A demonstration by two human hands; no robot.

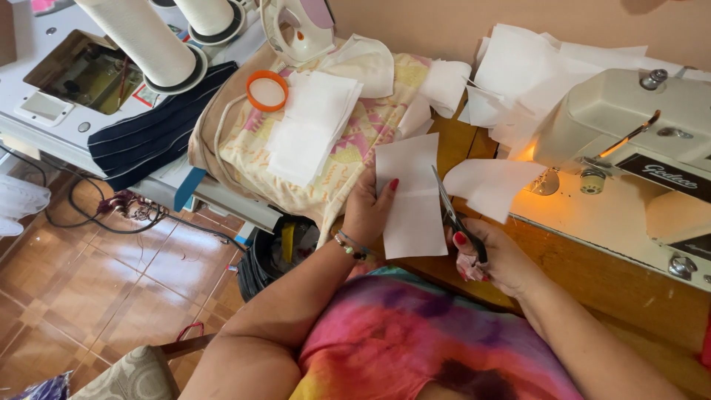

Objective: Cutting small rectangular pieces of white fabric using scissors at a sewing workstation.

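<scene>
Two thread cones [144, 37], one iron [296, 26], one scissors [455, 215].

- Tight on the right: sewing machine [629, 141] blocks that side, white fabric pieces [533, 67] heaped behind.
- Bare wooden tabletop [474, 285] just below, passable.
- Left crowded: folded stack [311, 126], iron [296, 30].

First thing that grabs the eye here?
At centre, the left hand holds up a white rectangular fabric piece while the right hand works dark-handled scissors along its right edge. To the right, a cream sewing machine glows with its lamp on; at upper left stand two large white thread cones.
</scene>
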